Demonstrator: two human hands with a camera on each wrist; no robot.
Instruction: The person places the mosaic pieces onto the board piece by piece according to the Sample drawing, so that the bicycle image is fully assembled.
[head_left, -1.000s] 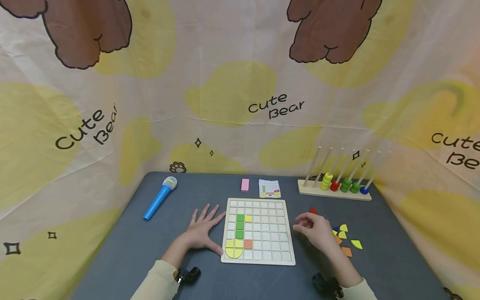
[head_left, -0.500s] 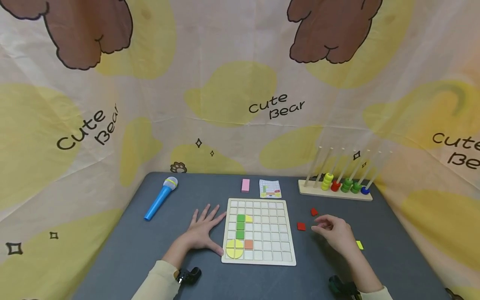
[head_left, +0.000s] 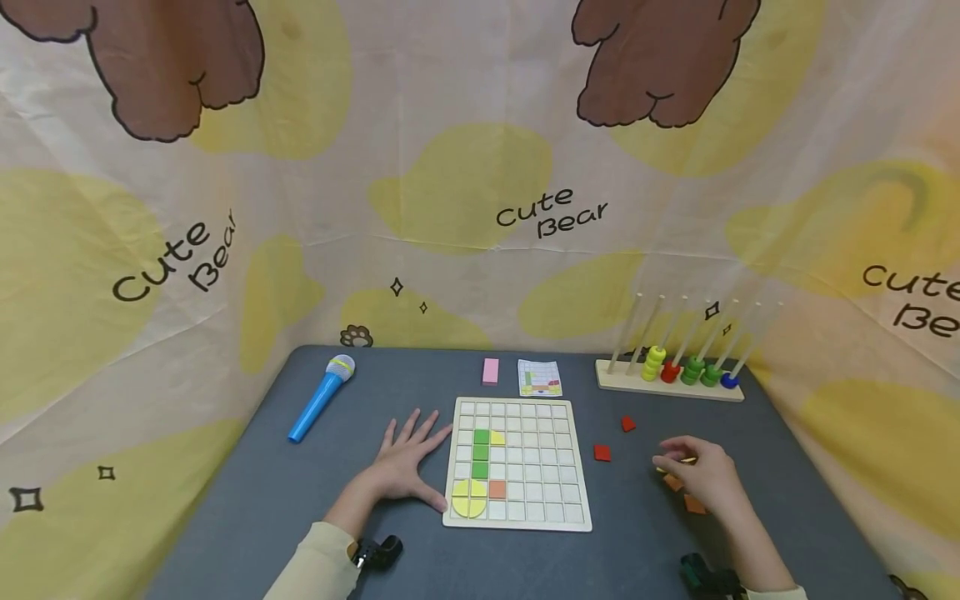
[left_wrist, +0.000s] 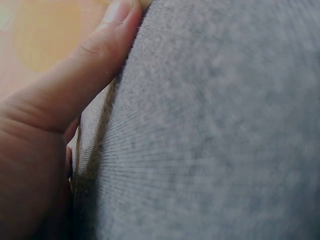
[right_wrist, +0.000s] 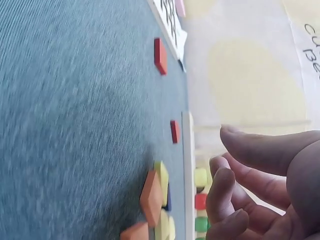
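My left hand (head_left: 405, 464) lies on the table with fingers spread, its thumb and a fingertip touching the left edge of the gridded board (head_left: 525, 523). On that board sit green squares (head_left: 480, 452), yellow quarter-circles (head_left: 468, 497), a small yellow piece (head_left: 497, 438) and an orange square (head_left: 497, 489). My right hand (head_left: 701, 471) hovers over loose orange pieces (head_left: 694, 504) and yellow ones, partly hiding them. In the right wrist view its loosely bent fingers (right_wrist: 227, 185) hold nothing. A red square (head_left: 602, 452) and another red piece (head_left: 628, 423) lie between board and hand.
Behind the board are a pink block (head_left: 491, 372) and a pattern card (head_left: 540, 378). A peg rack (head_left: 671, 383) with coloured beads stands at the back right. On the left lies a blue toy microphone (head_left: 321, 400). A printed cloth (head_left: 450, 192) hangs behind the table.
My right hand has let go of the red square beside the board and moved right, over the loose pieces. The left hand has stayed in place.
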